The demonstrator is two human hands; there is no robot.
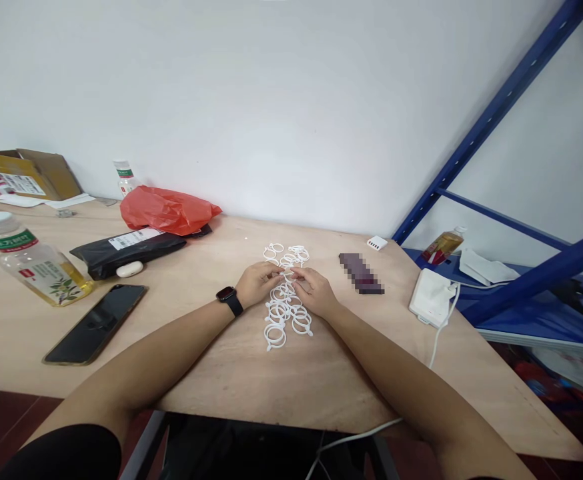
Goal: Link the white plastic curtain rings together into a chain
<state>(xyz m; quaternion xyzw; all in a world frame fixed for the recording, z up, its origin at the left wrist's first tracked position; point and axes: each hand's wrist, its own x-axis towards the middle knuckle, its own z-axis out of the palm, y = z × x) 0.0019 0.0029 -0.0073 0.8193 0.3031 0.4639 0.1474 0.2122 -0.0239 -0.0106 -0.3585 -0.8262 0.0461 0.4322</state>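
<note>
Many white plastic rings [275,335], each with a small tab, lie in a loose overlapping cluster on the wooden table [231,380]. Over the upper middle of this cluster, my left hand [257,284] and my right hand [315,291] face each other. Their fingertips nearly meet at one white ring [287,272], which both hands pinch. The fingers partly cover that ring and some of those beneath. A black watch is on my left wrist.
Left of me are a phone [96,323], a drink bottle [34,267], a white earbud case [129,269], a black parcel [126,250] and a red plastic bag [169,210]. A white power strip [429,297] and cable sit right, beside a blue metal rack [501,213].
</note>
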